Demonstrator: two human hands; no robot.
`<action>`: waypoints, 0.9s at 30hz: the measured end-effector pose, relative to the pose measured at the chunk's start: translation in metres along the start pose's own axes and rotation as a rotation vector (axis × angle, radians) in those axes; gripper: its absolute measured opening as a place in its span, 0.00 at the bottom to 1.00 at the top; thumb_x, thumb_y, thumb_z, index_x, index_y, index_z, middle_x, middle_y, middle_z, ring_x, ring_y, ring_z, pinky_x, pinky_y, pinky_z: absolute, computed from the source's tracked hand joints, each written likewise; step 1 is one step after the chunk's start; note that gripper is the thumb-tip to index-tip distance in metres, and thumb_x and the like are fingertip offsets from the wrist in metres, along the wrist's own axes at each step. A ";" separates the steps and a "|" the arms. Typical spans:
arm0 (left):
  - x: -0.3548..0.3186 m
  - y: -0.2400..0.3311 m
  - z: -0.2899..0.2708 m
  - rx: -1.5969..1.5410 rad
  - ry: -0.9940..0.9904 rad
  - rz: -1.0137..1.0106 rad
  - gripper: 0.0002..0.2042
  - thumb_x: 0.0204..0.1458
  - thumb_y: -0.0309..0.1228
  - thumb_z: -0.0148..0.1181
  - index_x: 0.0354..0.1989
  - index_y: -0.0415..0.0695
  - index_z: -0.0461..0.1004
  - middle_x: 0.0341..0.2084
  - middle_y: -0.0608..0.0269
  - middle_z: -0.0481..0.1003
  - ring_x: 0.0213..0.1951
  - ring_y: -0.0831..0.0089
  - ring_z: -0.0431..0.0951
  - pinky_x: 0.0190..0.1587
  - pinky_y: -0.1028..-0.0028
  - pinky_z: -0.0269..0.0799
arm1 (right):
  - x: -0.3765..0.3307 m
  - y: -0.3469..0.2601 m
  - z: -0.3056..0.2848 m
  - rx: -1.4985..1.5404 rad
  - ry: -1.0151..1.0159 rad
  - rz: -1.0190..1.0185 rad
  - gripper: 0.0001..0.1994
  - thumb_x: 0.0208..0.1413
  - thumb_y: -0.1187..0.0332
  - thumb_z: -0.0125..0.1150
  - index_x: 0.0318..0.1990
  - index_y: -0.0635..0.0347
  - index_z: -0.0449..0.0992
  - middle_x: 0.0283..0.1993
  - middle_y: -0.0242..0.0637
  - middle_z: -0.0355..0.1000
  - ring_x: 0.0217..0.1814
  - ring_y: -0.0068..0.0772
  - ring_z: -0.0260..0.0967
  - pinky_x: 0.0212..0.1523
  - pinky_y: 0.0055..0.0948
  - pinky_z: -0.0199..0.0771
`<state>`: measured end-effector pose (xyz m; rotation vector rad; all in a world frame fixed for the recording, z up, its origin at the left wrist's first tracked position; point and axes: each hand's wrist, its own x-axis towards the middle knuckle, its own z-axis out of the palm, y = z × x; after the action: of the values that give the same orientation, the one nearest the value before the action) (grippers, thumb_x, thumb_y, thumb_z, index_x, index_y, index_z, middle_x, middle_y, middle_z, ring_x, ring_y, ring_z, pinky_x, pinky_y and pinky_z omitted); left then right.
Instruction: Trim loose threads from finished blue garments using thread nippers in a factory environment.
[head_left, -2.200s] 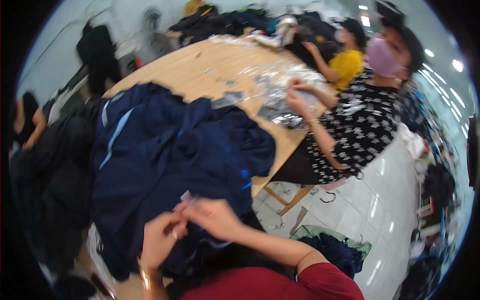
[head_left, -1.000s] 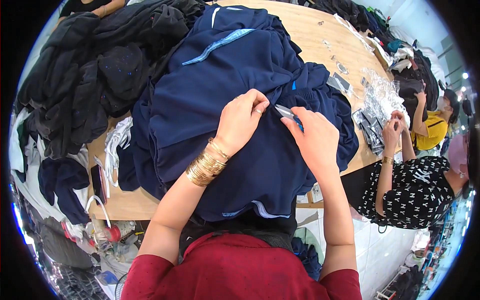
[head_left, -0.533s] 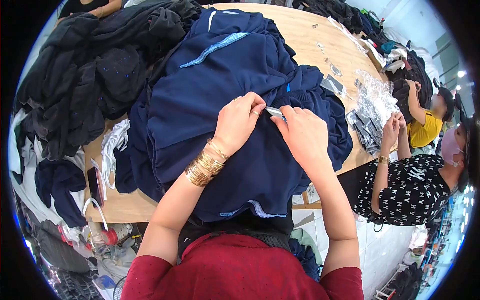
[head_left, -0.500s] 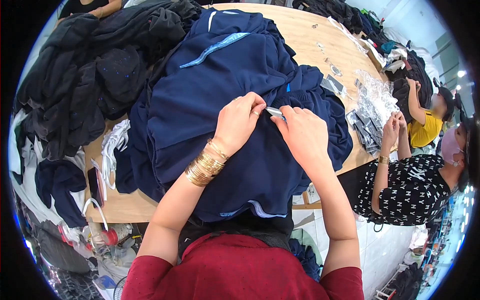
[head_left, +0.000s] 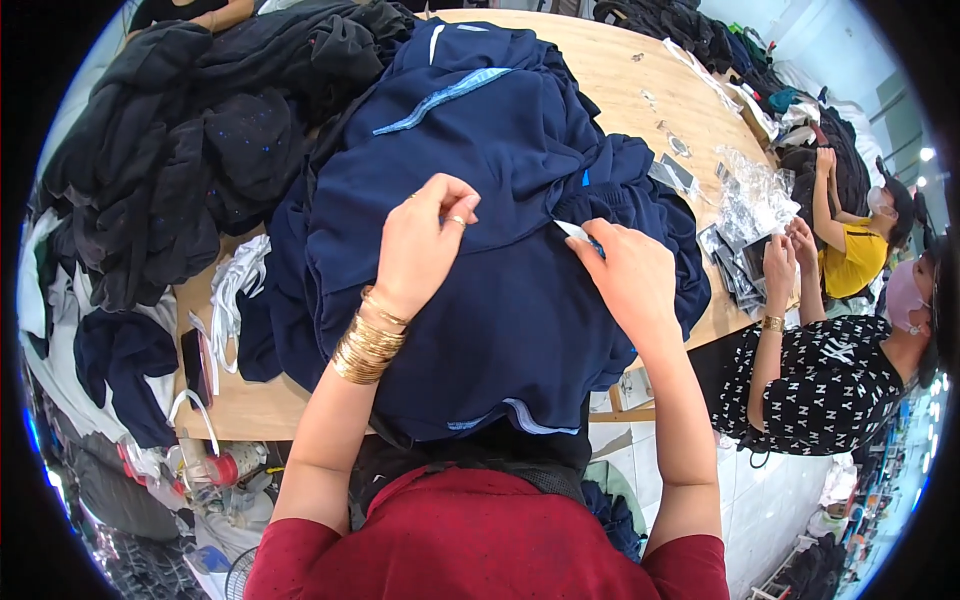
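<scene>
A heap of navy blue garments (head_left: 500, 200) with light blue trim covers the near part of a wooden table (head_left: 600, 70). My left hand (head_left: 425, 240), with gold bangles on the wrist, rests on the navy fabric, fingers curled and pinched together near the thumb. My right hand (head_left: 625, 275) lies a little apart to the right. It pinches a small white tag (head_left: 575, 231) at the edge of a gathered waistband of the top garment.
A pile of black clothes (head_left: 170, 130) lies to the left. Clear plastic bags (head_left: 750, 195) and small cards sit at the right table edge, where two other people (head_left: 830, 360) handle them. White straps, a phone and clutter lie at the lower left.
My hands, close together on the tag half a second ago, have moved apart. The left has slid left on the fabric; the right keeps the tag.
</scene>
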<state>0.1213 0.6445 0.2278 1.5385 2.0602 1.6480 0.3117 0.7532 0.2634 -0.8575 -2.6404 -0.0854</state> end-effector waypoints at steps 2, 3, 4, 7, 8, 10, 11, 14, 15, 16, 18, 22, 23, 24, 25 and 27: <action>-0.001 0.003 -0.016 -0.052 0.026 -0.143 0.03 0.55 0.25 0.53 0.34 0.38 0.69 0.21 0.63 0.74 0.25 0.79 0.75 0.31 0.80 0.69 | 0.000 -0.001 -0.003 0.030 0.002 0.009 0.12 0.52 0.58 0.57 0.30 0.57 0.73 0.23 0.36 0.71 0.29 0.36 0.72 0.29 0.32 0.70; -0.004 0.002 -0.027 -0.071 0.093 -0.151 0.04 0.57 0.28 0.50 0.34 0.40 0.69 0.19 0.64 0.73 0.24 0.81 0.73 0.29 0.81 0.68 | -0.001 -0.002 -0.004 0.064 0.000 0.019 0.11 0.52 0.59 0.58 0.31 0.58 0.73 0.24 0.37 0.72 0.29 0.37 0.72 0.29 0.32 0.70; -0.009 0.001 -0.042 0.026 0.214 -0.157 0.07 0.58 0.30 0.47 0.32 0.41 0.68 0.17 0.65 0.71 0.20 0.81 0.69 0.25 0.81 0.64 | -0.001 -0.002 -0.005 0.070 0.003 0.012 0.11 0.52 0.59 0.58 0.31 0.58 0.73 0.24 0.37 0.72 0.29 0.37 0.72 0.29 0.32 0.70; -0.036 -0.031 -0.100 -0.090 0.498 -0.102 0.11 0.60 0.31 0.44 0.25 0.43 0.67 0.11 0.71 0.65 0.16 0.85 0.61 0.21 0.83 0.56 | -0.005 0.007 -0.018 0.301 0.032 0.251 0.17 0.49 0.58 0.62 0.41 0.59 0.71 0.32 0.41 0.73 0.33 0.41 0.73 0.33 0.33 0.70; -0.045 -0.036 -0.114 -0.191 0.656 -0.190 0.10 0.58 0.31 0.48 0.26 0.42 0.68 0.18 0.69 0.68 0.20 0.84 0.64 0.23 0.83 0.59 | -0.005 0.009 -0.021 0.338 0.076 0.243 0.18 0.48 0.57 0.62 0.42 0.59 0.71 0.32 0.41 0.73 0.33 0.41 0.73 0.33 0.32 0.70; -0.061 -0.055 -0.125 0.219 0.647 -0.162 0.09 0.52 0.31 0.58 0.37 0.42 0.68 0.30 0.65 0.70 0.28 0.79 0.69 0.28 0.80 0.65 | 0.002 0.012 -0.011 0.437 0.069 0.323 0.19 0.46 0.55 0.64 0.41 0.58 0.73 0.31 0.42 0.73 0.32 0.42 0.73 0.35 0.32 0.71; -0.072 -0.057 -0.124 0.319 0.569 -0.168 0.13 0.50 0.31 0.61 0.41 0.42 0.67 0.33 0.64 0.70 0.30 0.77 0.70 0.30 0.78 0.67 | 0.003 0.013 0.000 0.441 0.063 0.320 0.19 0.46 0.55 0.64 0.41 0.58 0.73 0.31 0.42 0.73 0.32 0.42 0.73 0.35 0.32 0.71; -0.095 -0.042 -0.110 0.266 0.188 -0.356 0.18 0.46 0.33 0.64 0.42 0.40 0.65 0.24 0.62 0.69 0.25 0.75 0.68 0.30 0.76 0.67 | 0.015 -0.002 0.019 0.417 -0.015 0.250 0.18 0.47 0.54 0.62 0.34 0.61 0.76 0.28 0.44 0.73 0.32 0.42 0.73 0.33 0.31 0.70; -0.099 -0.036 -0.106 0.262 0.095 -0.378 0.17 0.46 0.32 0.64 0.40 0.39 0.65 0.22 0.63 0.67 0.23 0.75 0.66 0.30 0.76 0.66 | 0.019 -0.006 0.031 0.413 0.016 0.170 0.17 0.49 0.55 0.61 0.35 0.62 0.76 0.27 0.44 0.73 0.29 0.43 0.72 0.31 0.31 0.69; -0.102 -0.037 -0.106 0.280 0.075 -0.370 0.15 0.45 0.30 0.64 0.37 0.38 0.65 0.20 0.64 0.66 0.23 0.75 0.65 0.29 0.77 0.65 | 0.019 -0.007 0.035 0.510 0.075 0.198 0.15 0.49 0.58 0.61 0.35 0.62 0.76 0.26 0.43 0.73 0.27 0.40 0.72 0.30 0.29 0.68; -0.102 -0.037 -0.112 0.261 0.132 -0.359 0.11 0.43 0.25 0.62 0.32 0.37 0.66 0.19 0.65 0.65 0.22 0.77 0.63 0.28 0.78 0.63 | 0.019 -0.016 0.029 0.680 0.199 0.181 0.12 0.50 0.63 0.61 0.33 0.64 0.75 0.24 0.41 0.72 0.25 0.32 0.69 0.29 0.25 0.67; -0.116 -0.019 -0.141 -0.053 0.085 -0.345 0.22 0.44 0.21 0.59 0.48 0.42 0.58 0.20 0.69 0.64 0.25 0.82 0.61 0.29 0.81 0.60 | -0.034 -0.023 -0.025 0.747 0.182 0.165 0.06 0.48 0.71 0.62 0.27 0.62 0.72 0.21 0.31 0.67 0.23 0.17 0.61 0.26 0.20 0.62; -0.123 -0.019 -0.150 -0.006 -0.053 -0.358 0.24 0.44 0.21 0.58 0.51 0.42 0.57 0.20 0.70 0.64 0.23 0.81 0.60 0.28 0.80 0.58 | -0.054 -0.024 -0.030 0.800 0.084 0.219 0.06 0.48 0.72 0.62 0.26 0.62 0.70 0.22 0.29 0.66 0.22 0.16 0.60 0.25 0.18 0.61; -0.130 -0.015 -0.150 -0.081 -0.147 -0.413 0.26 0.44 0.21 0.58 0.53 0.43 0.56 0.20 0.70 0.65 0.22 0.81 0.60 0.27 0.80 0.58 | -0.077 -0.022 -0.026 0.821 -0.025 0.232 0.06 0.47 0.73 0.62 0.25 0.61 0.70 0.23 0.29 0.66 0.22 0.17 0.60 0.24 0.17 0.60; -0.135 -0.006 -0.152 -0.152 -0.238 -0.470 0.27 0.44 0.21 0.58 0.55 0.44 0.55 0.20 0.69 0.66 0.22 0.81 0.60 0.27 0.81 0.58 | -0.101 -0.022 -0.018 0.863 -0.175 0.237 0.05 0.46 0.73 0.63 0.26 0.61 0.71 0.24 0.30 0.67 0.23 0.17 0.62 0.24 0.17 0.61; -0.134 0.006 -0.166 0.032 -0.408 -0.565 0.30 0.44 0.24 0.60 0.58 0.48 0.55 0.19 0.68 0.67 0.21 0.79 0.63 0.28 0.80 0.61 | -0.135 -0.036 -0.010 0.812 -0.363 0.207 0.05 0.44 0.73 0.64 0.28 0.61 0.73 0.27 0.33 0.69 0.26 0.24 0.67 0.28 0.23 0.67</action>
<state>0.0907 0.4336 0.2366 1.0396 2.0324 1.0088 0.3959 0.6472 0.2266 -0.8775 -2.4894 1.2001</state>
